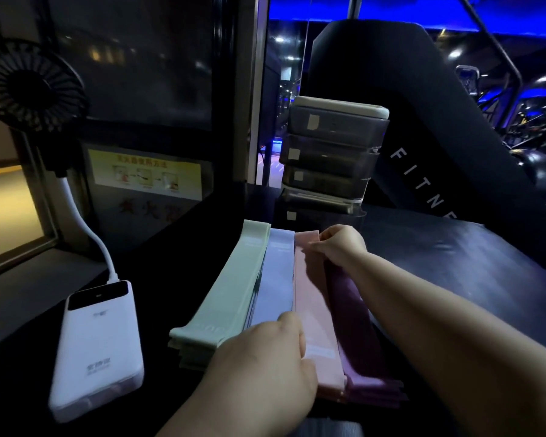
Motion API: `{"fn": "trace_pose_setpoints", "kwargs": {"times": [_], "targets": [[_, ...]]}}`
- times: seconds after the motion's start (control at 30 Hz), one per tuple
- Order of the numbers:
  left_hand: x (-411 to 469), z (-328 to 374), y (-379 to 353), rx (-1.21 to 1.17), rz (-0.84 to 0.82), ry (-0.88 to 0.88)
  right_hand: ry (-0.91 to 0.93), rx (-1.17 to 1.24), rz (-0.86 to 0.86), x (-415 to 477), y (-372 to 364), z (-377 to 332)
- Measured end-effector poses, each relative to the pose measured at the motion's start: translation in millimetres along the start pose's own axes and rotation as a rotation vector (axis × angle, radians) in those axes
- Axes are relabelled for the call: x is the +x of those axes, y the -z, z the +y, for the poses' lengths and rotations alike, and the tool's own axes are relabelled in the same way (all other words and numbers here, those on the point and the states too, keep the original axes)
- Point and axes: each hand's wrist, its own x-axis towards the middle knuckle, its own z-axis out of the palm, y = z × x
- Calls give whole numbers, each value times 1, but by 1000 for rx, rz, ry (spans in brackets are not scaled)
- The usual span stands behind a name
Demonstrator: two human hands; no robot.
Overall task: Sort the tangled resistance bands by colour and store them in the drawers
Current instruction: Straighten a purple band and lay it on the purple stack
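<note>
Head view: a black tabletop (454,253) in a dim gym carries a stack of smoky plastic drawers (328,159) at its far edge, all of them closed. In front of the drawers, four flat piles of resistance bands lie side by side, already sorted by colour. From the person's left they are the green bands (227,298), the lavender bands (279,272), the pink bands (312,304) and the mauve bands (350,310).

The bands look light, limp and slightly grippy. A pile would likely sag and slide apart if lifted from one end, so taking hold at both ends looks the safer course.

The left hand (265,364) lies knuckles-up over the near ends of the lavender and pink piles. Its fingers curl down out of sight, so what they hold cannot be told.

The right hand (338,244) reaches along the mauve pile with the forearm low, and pinches the far end of the pink bands between thumb and fingertips.

To the left lie a white power bank (98,348) and, cabled to it, a small black fan (29,86).
</note>
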Motion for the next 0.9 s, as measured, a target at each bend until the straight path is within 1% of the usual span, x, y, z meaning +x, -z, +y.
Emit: {"fn": "trace_pose_setpoints", "kwargs": {"times": [0.13, 0.3, 0.57, 0.77, 0.9], "targets": [[0, -1, -2, 23, 15, 4, 29, -73, 7, -1, 1, 0], [3, 0, -6, 47, 31, 37, 66, -100, 22, -4, 4, 0], [6, -8, -6, -118, -9, 67, 62, -113, 33, -6, 4, 1], [3, -3, -5, -37, 26, 81, 126, -233, 64, -10, 0, 0], [3, -2, -4, -9, 47, 83, 132, -239, 64, -12, 3, -2]]}}
